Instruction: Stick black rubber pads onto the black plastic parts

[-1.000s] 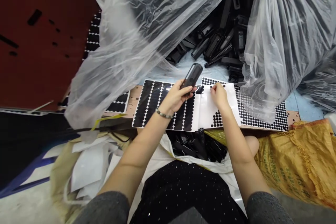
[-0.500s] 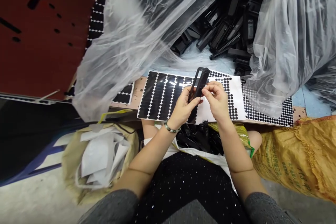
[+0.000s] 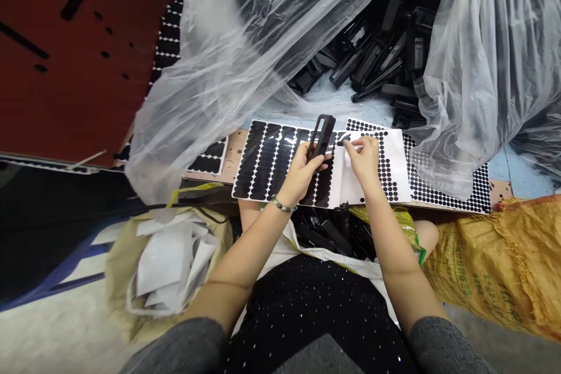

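Observation:
My left hand is closed around a black plastic part, a long narrow piece with an open slot along one side, tilted with its far end up. Below it lies a sheet of black rounded stickers in columns on white backing. Thumb and fingers of my right hand pinch at a black sticker near the sheet's top edge, beside a bare strip of backing. Whether that sticker is fully off the sheet I cannot tell.
Clear plastic bags hang over the bench. Many black parts are heaped behind; more black parts lie in my lap. Sheets of small black dots lie rightward. A paper-filled bag stands left, a yellow woven sack right.
My right hand has left the black part and moved to the sticker sheet's top edge. My left hand has shifted slightly left and lower with the part.

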The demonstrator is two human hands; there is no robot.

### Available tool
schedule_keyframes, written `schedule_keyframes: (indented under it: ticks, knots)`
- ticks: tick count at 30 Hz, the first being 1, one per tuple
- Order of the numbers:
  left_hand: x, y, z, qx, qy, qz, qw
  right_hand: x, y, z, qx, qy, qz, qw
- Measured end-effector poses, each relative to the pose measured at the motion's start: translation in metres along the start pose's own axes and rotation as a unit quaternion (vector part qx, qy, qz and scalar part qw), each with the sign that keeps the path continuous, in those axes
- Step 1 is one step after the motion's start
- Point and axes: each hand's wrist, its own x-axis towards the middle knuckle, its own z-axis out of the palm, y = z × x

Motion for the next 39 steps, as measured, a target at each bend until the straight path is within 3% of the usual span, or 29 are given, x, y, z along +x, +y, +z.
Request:
schedule_keyframes:
  ticks: [3, 6, 10, 14, 18, 24, 30, 35, 39]
  knots:
    - [0.010, -0.003, 0.001, -0.019, 0.034, -0.056, 0.998, -0.002, 0.003, 0.006, -0.043, -0.039, -0.104, 0.993]
    - [0.012, -0.002, 0.000, -0.033, 0.046, -0.074, 0.996, -0.014, 0.003, -0.001, -0.013, -0.081, -0.198, 0.977]
    - [0.001, 0.008, -0.005, -0.002, 0.002, -0.068, 0.998, -0.021, 0.000, -0.028, 0.097, -0.081, -0.175, 0.976]
    - [-0.016, 0.021, -0.007, 0.027, -0.051, -0.055, 0.997, -0.020, -0.012, -0.050, 0.144, -0.129, -0.167, 0.967]
    - [-0.027, 0.030, -0.005, 0.056, -0.088, -0.032, 0.994, -0.023, -0.020, -0.056, 0.161, -0.149, -0.170, 0.961]
    - [-0.032, 0.037, -0.005, 0.101, -0.095, -0.025, 0.990, -0.029, -0.023, -0.059, 0.145, -0.165, -0.170, 0.961]
    - [-0.036, 0.037, -0.006, 0.133, -0.105, -0.008, 0.986, -0.034, -0.025, -0.060, 0.108, -0.138, -0.193, 0.966]
    - [-0.041, 0.031, -0.001, 0.115, -0.089, -0.004, 0.989, -0.044, -0.023, -0.057, 0.052, -0.058, -0.223, 0.972]
    - [-0.044, 0.027, 0.003, 0.058, -0.081, -0.034, 0.994, -0.049, -0.016, -0.056, 0.076, -0.009, -0.158, 0.984]
